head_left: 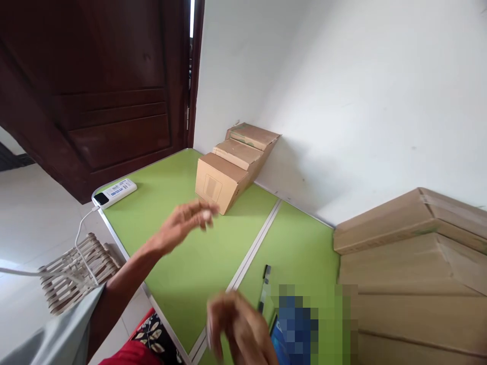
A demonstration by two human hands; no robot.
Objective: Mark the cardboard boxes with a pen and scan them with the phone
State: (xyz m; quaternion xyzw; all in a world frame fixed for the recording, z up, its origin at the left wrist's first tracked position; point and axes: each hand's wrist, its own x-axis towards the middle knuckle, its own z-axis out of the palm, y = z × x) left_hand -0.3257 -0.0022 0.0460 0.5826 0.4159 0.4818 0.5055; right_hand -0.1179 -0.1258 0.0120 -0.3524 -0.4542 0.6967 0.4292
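"Cardboard boxes [239,152]: where are they?"

"On the green table [182,284], in a stepped row by the wall [342,101]; a larger stack [395,274] is at the right."

"And the hands?"

"Apart from each other. The left hand [196,213] is just before the nearest box [216,182], fingers parted, seemingly empty; the right hand [239,327] is too blurred to tell."

"Which step?"

"Handling the row, I'd judge, no grip made yet. Gripping calls for fingers spread across that box's sides."

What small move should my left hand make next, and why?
Probably ease your left hand toward the front box: the hand looks empty and, in this view, overlaps that box's lower edge, though contact is unclear.
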